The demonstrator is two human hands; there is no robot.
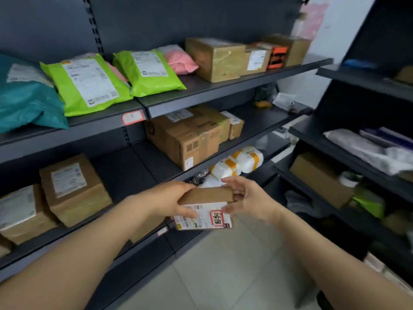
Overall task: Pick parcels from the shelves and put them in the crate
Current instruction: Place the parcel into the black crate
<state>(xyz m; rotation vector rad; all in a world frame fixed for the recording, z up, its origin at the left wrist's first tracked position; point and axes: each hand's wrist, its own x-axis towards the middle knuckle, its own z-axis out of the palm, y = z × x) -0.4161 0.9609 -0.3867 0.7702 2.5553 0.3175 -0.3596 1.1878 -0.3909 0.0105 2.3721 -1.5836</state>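
A small brown cardboard parcel (206, 206) with a white shipping label and a red-bordered sticker is held in the air in front of the dark shelves. My left hand (172, 201) grips its left end, thumb on the label and fingers over the top. My right hand (248, 199) holds its right end, thumb at the label's edge and fingers spread over the top corner. No crate is in view.
Dark metal shelving (223, 86) on the left carries green mailers (89, 83), a teal bag (24, 101), a pink bag (180, 60) and several cardboard boxes (187, 135). A second shelf unit (348, 153) stands at right with more parcels. Pale tiled floor (223, 269) lies below.
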